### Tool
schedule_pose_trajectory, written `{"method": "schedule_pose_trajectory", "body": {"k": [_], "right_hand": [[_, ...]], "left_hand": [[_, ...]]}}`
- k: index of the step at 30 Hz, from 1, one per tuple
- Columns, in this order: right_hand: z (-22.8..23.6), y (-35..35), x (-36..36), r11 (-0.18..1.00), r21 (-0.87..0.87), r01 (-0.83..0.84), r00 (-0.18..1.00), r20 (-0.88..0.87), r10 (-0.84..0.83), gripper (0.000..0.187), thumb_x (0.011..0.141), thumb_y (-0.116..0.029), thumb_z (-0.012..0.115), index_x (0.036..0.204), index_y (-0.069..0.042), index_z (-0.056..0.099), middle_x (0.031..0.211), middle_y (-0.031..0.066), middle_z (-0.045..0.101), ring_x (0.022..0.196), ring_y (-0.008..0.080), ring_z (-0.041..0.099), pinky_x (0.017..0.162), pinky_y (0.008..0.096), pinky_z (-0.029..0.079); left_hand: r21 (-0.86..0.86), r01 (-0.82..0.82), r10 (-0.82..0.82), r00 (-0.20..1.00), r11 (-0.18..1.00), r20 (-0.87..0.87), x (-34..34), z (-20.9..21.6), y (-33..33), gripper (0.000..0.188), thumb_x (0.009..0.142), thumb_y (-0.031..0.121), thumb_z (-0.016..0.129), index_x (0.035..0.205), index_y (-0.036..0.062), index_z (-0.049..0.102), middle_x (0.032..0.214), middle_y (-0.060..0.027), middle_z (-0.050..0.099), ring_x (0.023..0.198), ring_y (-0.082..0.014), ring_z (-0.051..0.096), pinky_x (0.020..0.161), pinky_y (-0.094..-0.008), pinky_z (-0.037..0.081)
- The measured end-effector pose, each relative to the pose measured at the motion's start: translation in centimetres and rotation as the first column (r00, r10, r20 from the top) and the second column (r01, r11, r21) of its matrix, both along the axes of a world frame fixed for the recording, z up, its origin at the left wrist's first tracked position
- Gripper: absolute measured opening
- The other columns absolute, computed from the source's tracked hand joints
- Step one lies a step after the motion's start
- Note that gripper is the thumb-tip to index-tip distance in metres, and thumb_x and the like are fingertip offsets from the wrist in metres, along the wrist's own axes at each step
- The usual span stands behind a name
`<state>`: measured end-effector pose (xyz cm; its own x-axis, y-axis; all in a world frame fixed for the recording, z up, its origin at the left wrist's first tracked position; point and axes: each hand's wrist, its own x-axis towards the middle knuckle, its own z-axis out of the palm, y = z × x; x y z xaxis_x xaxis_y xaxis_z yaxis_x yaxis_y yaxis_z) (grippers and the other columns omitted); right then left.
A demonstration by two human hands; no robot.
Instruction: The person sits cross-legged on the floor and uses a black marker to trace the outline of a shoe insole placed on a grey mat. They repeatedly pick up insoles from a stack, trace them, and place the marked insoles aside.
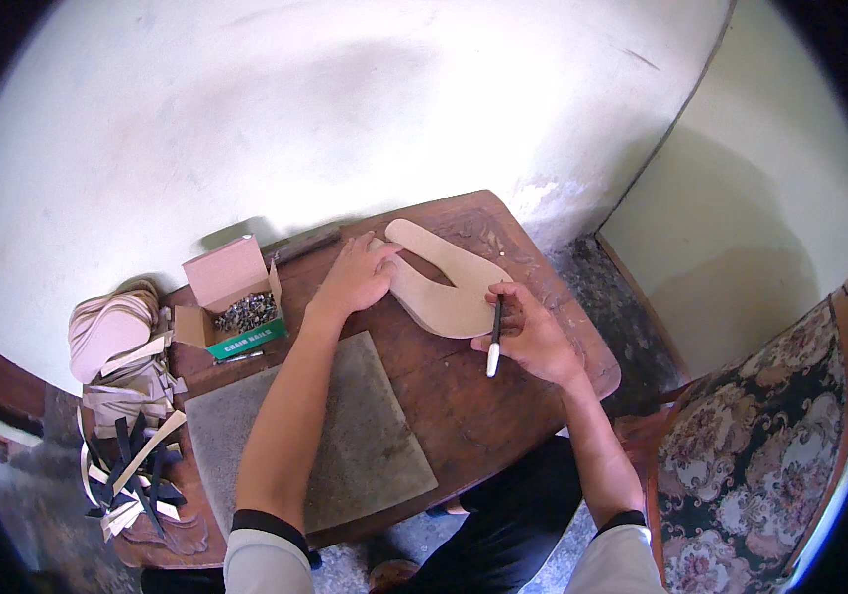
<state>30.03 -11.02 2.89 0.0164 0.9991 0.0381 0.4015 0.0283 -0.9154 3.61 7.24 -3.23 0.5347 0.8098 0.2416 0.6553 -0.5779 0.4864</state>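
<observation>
Left hand [353, 279] is spread flat, palm down, pinning the narrow end of a tan sole-shaped cutout [444, 282] to the table. Right hand [533, 337] is pinched around a black pen with a white end [494, 337], held nearly upright with its tip at the cutout's wide edge. The cutout lies flat near the far right part of the tabletop, between both hands.

The surface is a small dark wooden table [464, 406], worn and scuffed, pushed up against a pale, blotchy wall [345, 109]. A grey mat [345, 436] covers the near left part of it, and the left forearm crosses over that.

Further left there's an open pink cardboard box with a green front [231, 307], full of small metal bits, too tiny to tell exactly what. Past that, at the table's left edge, a stack of pale shoe soles [112, 342], and nearer a messy pile of tan and dark strips [137, 475]. On the right, just beside the table, sits a floral upholstered chair [751, 436]. A dark flat bar [305, 245] lies by the wall behind the box.
</observation>
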Motion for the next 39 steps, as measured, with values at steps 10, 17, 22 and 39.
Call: {"method": "schedule_pose_trajectory", "body": {"k": [10,17,22,39], "right_hand": [[0.8,0.0,-2.8,1.0,0.016,-0.003,0.951,0.309,-0.002,0.064,0.073,-0.007,0.092,0.127,-0.011,0.058,0.112,0.0092,0.07,0.097,0.0214,0.073,0.082,0.0366,0.058],[-0.2,0.3,-3.1,0.999,0.04,0.025,0.969,0.245,-0.034,0.06,0.071,-0.01,0.092,0.123,-0.009,0.061,0.1,0.0109,0.07,0.086,0.0246,0.07,0.077,0.0387,0.056],[0.8,0.2,-3.7,0.999,0.036,0.0,0.937,0.35,-0.012,0.064,0.071,-0.018,0.094,0.125,-0.01,0.06,0.112,0.0129,0.07,0.102,0.0305,0.07,0.087,0.0429,0.056],[1.7,-4.6,-16.2,0.856,0.334,-0.395,0.902,0.316,0.294,0.021,0.097,-0.006,0.069,0.117,-0.005,0.065,0.103,0.0169,0.071,0.094,0.0361,0.07,0.084,0.039,0.055]], "left_hand": [[-0.091,-0.114,0.129,0.974,0.989,0.184,-2.0,1.2,0.1,0.035,0.09,0.014,0.058,0.12,0.0096,0.075,0.123,-0.0272,0.063,0.119,-0.0455,0.058,0.107,-0.0493,0.047],[-0.161,-0.109,0.14,0.971,0.981,0.196,-2.5,2.1,0.4,0.034,0.091,0.01,0.057,0.12,0.006,0.074,0.119,-0.0287,0.066,0.115,-0.0441,0.061,0.105,-0.0488,0.047],[-0.116,-0.082,0.107,0.968,0.99,0.227,-2.2,1.5,0.3,0.041,0.096,0.011,0.056,0.136,0.0062,0.064,0.137,-0.0322,0.057,0.132,-0.0455,0.053,0.113,-0.0474,0.042],[-0.058,-0.017,0.027,0.985,0.998,0.171,-16.4,8.5,-21.6,0.035,0.097,0.009,0.063,0.132,0.0046,0.063,0.12,-0.0194,0.063,0.115,-0.038,0.062,0.1,-0.0442,0.049]]}}
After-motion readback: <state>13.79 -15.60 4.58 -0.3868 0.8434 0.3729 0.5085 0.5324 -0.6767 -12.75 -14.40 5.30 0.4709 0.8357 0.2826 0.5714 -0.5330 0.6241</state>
